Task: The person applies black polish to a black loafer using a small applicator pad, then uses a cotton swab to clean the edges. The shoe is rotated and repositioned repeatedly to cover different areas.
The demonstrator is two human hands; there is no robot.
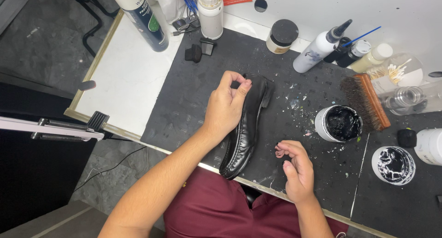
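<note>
Shoe [246, 123], black and glossy, lies on its side on the dark mat [193, 100] near the front edge of the desk [124, 81], toe hanging just over that edge, heel pointing toward the back.

Left hand [225, 104] rests on the shoe's upper near the heel opening. Grip pressed together: thumb and forefinger tips meet in a pinch at the rim of the opening; whether anything small sits between them cannot be told.

Right hand [297, 171] lies on the mat just right of the shoe, near the front edge, not touching it. Fingers curled loosely inward, tips stained pinkish; grip half closed, holding nothing visible.

Right of the shoe, toward the right edge:
- open white tub of black polish [339, 123], well within the mat
- second open tub with black smears [393, 165], closer to the front
- wooden brush [366, 101] with dark bristles, lying on its side just behind the first tub
- small black sponge [407, 137] between the brush and the second tub

Back edge: white squeeze bottle [317, 49] with dark nozzle, lying tilted; jar with black lid [282, 36]; clear cup of cotton swabs [396, 70]. Back left corner: tall dark spray can [140, 17] on the bare white desk. Paint flecks dot the mat around the tubs.
</note>
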